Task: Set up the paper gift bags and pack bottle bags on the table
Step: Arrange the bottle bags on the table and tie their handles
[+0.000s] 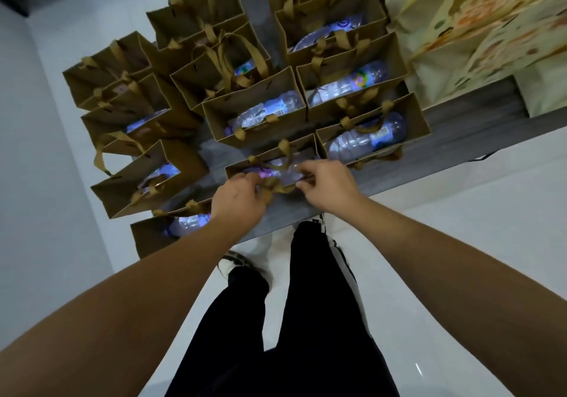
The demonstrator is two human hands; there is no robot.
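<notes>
Several brown paper gift bags (254, 114) with tan ribbon handles stand packed together on a grey table (466, 120). Most hold a clear plastic water bottle (365, 140) lying inside. The nearest bag (270, 159) sits at the table's front edge with a bottle (285, 171) in it. My left hand (237, 198) grips this bag's near rim and ribbon handle on the left side. On the right side my right hand (326, 183) pinches the same rim with curled fingers.
Cream bags with an orange print (478, 28) stand at the table's right end. White walls close in on the left. Below the table edge are white floor tiles, my dark trousers (306, 304) and a shoe (233, 260).
</notes>
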